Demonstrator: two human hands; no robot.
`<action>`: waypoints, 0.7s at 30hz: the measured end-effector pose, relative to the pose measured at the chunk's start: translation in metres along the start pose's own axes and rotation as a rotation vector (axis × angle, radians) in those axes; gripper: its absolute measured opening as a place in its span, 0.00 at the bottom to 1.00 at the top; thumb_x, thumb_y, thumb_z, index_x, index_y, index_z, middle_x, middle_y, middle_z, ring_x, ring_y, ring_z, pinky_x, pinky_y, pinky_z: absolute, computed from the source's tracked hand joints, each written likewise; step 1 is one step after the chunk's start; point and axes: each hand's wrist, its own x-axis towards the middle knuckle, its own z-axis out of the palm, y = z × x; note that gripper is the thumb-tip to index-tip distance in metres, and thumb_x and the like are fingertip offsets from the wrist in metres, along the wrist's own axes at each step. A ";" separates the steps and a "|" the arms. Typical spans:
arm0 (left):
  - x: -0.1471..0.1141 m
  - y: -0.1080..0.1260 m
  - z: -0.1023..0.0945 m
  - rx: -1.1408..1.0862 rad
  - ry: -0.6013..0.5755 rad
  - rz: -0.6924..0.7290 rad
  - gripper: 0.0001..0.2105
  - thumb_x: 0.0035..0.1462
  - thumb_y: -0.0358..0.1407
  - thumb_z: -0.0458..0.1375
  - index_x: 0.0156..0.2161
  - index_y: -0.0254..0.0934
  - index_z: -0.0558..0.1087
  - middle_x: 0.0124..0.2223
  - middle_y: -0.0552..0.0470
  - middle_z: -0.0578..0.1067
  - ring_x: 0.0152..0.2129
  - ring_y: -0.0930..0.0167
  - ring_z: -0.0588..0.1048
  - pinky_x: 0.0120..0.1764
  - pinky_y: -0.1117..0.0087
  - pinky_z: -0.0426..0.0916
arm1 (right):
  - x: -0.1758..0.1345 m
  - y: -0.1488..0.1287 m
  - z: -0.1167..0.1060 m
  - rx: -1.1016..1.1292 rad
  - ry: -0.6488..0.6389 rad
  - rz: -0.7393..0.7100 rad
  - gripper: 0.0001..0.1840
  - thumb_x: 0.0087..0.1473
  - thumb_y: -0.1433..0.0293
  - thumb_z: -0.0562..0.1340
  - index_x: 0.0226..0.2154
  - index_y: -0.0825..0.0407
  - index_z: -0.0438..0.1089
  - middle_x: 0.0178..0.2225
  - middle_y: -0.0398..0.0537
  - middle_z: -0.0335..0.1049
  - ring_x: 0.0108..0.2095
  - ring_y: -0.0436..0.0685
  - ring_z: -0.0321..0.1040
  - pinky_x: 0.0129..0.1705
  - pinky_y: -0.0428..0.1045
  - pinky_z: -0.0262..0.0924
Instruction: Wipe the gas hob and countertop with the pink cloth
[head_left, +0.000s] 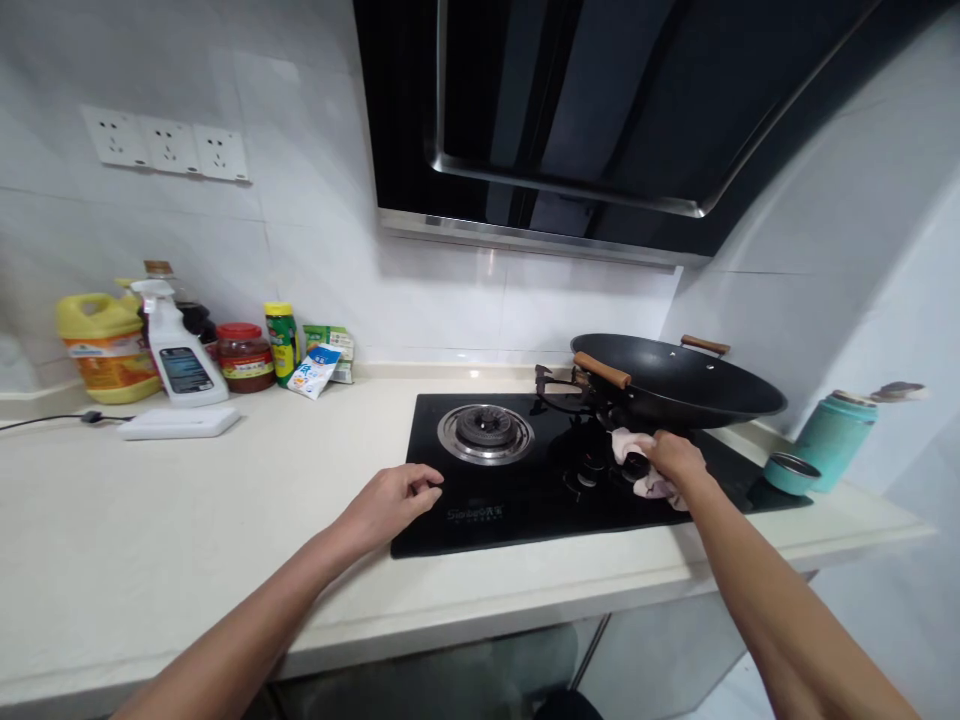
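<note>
My right hand [675, 460] grips a pale pinkish cloth [651, 486] on the black glass gas stove [540, 520]. The cloth lies around a black control knob [636, 466]; a second knob [590, 468] is just left of it. At the stove's front left edge hovers my left hand [396, 503], empty, with fingers loosely curled and apart. The left burner [486, 430] is bare, without a pan support. A black wok [675, 385] with wooden handles sits over the right side, and a black pan support [559, 388] shows partly beside it.
Low overhead hangs a dark range hood [555, 120]. A turquoise flask [836, 435] and its cup [792, 474] stand at the right. Along the left wall are a yellow jug [105, 350], a spray bottle [176, 345], a red-lidded jar [245, 358] and a white power strip [180, 423].
</note>
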 end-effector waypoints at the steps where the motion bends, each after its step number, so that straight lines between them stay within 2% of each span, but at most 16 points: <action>1: 0.004 0.000 0.001 0.006 -0.012 0.006 0.20 0.58 0.47 0.54 0.47 0.38 0.78 0.35 0.51 0.80 0.32 0.66 0.76 0.37 0.68 0.69 | 0.002 -0.004 -0.001 0.034 -0.011 -0.015 0.27 0.61 0.54 0.56 0.44 0.61 0.75 0.43 0.70 0.75 0.46 0.71 0.73 0.46 0.58 0.63; 4: 0.014 -0.003 0.010 0.027 -0.045 0.037 0.19 0.58 0.47 0.53 0.47 0.38 0.78 0.36 0.51 0.79 0.33 0.66 0.76 0.37 0.68 0.68 | 0.001 -0.009 -0.003 0.153 -0.043 -0.092 0.26 0.59 0.54 0.58 0.48 0.58 0.74 0.43 0.62 0.77 0.43 0.64 0.75 0.43 0.53 0.64; 7: 0.019 -0.008 0.019 0.119 -0.056 0.077 0.18 0.59 0.45 0.53 0.46 0.40 0.79 0.38 0.50 0.77 0.34 0.66 0.75 0.37 0.68 0.68 | -0.002 -0.014 -0.004 0.253 -0.065 -0.173 0.26 0.56 0.59 0.61 0.53 0.56 0.71 0.45 0.56 0.76 0.42 0.59 0.74 0.43 0.49 0.64; 11: 0.022 -0.006 0.021 0.265 -0.100 0.140 0.15 0.57 0.42 0.54 0.45 0.41 0.79 0.40 0.50 0.76 0.33 0.67 0.75 0.37 0.69 0.67 | 0.001 -0.031 -0.003 0.267 -0.128 -0.239 0.24 0.51 0.64 0.64 0.49 0.58 0.72 0.41 0.54 0.77 0.40 0.59 0.72 0.41 0.49 0.63; 15: 0.026 0.004 0.018 0.324 -0.197 0.141 0.17 0.56 0.41 0.56 0.49 0.41 0.77 0.44 0.50 0.75 0.32 0.68 0.75 0.35 0.69 0.67 | 0.002 -0.067 0.000 0.276 -0.305 -0.404 0.18 0.48 0.64 0.66 0.42 0.55 0.75 0.35 0.47 0.77 0.36 0.56 0.71 0.37 0.47 0.62; 18: 0.025 0.003 0.020 0.345 -0.182 0.111 0.17 0.59 0.42 0.55 0.50 0.41 0.77 0.44 0.50 0.74 0.34 0.67 0.76 0.37 0.67 0.67 | -0.005 -0.099 0.004 0.280 -0.419 -0.536 0.19 0.45 0.64 0.68 0.42 0.51 0.76 0.35 0.42 0.77 0.37 0.54 0.71 0.38 0.45 0.63; 21: 0.022 -0.006 0.022 0.344 -0.151 0.152 0.16 0.61 0.41 0.54 0.50 0.41 0.76 0.45 0.50 0.74 0.35 0.67 0.76 0.39 0.67 0.68 | -0.009 -0.123 0.008 0.121 -0.419 -0.562 0.21 0.45 0.62 0.69 0.44 0.49 0.75 0.38 0.43 0.77 0.39 0.56 0.72 0.39 0.46 0.64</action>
